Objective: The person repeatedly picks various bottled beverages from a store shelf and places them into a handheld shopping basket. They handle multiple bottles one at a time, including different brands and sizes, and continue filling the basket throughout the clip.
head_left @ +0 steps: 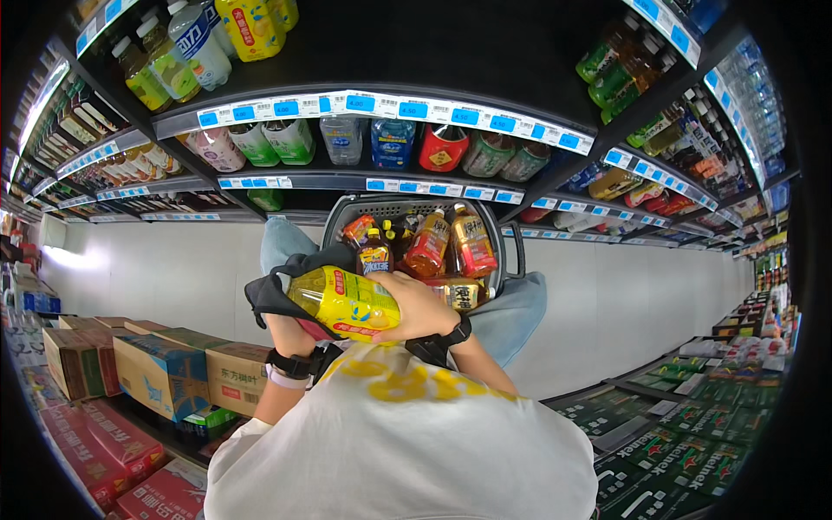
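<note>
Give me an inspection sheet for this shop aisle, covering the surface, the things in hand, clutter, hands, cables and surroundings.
Surface: pale floor of a shop aisle, seen past the person's knees.
Job's things: yellow plastic drink bottle lying sideways in both hands; grey plastic shopping basket just beyond it, holding several orange and brown bottled drinks.
Clutter: brown cardboard cartons and red cartons stacked at lower left; green cases at lower right.
Hands: left hand under the bottle, right hand over its end; each wrist wears a black strap.
Cables: nothing seen.
Surroundings: dark shelves of bottled drinks with blue price tags, ahead and on both sides.
</note>
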`<state>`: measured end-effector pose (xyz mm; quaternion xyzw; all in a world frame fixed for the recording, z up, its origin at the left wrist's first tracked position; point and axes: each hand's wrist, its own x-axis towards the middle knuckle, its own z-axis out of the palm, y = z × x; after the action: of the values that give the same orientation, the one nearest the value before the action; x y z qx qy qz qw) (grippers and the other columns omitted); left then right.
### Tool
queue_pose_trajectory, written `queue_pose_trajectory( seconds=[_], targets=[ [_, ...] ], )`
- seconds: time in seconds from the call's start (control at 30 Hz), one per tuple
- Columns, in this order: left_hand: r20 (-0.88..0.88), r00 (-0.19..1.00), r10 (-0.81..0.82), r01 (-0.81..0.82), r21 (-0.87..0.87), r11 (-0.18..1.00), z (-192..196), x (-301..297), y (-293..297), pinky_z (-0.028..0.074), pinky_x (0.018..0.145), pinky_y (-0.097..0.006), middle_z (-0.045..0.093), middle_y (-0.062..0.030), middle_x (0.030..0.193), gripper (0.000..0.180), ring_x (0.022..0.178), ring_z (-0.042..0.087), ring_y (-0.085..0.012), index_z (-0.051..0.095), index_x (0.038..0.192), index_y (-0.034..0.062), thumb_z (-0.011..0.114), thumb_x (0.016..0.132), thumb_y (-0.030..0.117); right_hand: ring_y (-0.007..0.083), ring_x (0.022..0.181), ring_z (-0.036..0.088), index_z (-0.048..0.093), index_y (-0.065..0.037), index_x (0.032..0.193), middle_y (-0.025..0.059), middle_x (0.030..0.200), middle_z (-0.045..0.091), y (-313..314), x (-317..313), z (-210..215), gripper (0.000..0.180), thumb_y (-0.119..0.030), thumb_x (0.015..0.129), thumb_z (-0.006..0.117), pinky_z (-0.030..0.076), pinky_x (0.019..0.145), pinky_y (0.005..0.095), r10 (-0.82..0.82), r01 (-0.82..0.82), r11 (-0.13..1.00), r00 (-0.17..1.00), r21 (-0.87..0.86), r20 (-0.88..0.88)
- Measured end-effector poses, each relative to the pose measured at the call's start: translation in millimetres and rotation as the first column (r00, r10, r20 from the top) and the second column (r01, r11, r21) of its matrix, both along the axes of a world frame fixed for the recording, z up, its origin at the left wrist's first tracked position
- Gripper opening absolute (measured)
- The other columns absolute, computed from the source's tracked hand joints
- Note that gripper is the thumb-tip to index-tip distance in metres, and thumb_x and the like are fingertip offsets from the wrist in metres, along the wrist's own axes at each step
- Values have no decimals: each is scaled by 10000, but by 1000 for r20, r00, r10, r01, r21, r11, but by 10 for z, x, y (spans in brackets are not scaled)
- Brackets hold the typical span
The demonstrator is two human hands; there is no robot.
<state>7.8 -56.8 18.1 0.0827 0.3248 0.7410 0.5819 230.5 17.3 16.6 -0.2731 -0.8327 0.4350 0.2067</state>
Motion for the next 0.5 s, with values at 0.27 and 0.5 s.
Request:
queue_pose_trajectory(
  seconds=[0.27,0.5],
  targets=[
    [-302,931,-206,200,-52,978,-30,145,71,376,1085,-359,527,-91,1368,500,1244,505,-215,451,1389,29,457,1030,378,399,1087,601,464,4,1299,244,1163,594,75,50,-195,956,-517,605,866,470,924,449,95,-34,946,981,-323,172],
    [-438,811,-389,417,-35,908,126,297,153,463,943,-303,608,-74,1187,232,1068,574,-166,575,1187,-4,518,979,81,321,1183,571,425,-4,1387,181,1250,595,25,179,-251,1018,-443,603,902,430,1027,391,7,-18,978,999,-209,-53]
  ],
)
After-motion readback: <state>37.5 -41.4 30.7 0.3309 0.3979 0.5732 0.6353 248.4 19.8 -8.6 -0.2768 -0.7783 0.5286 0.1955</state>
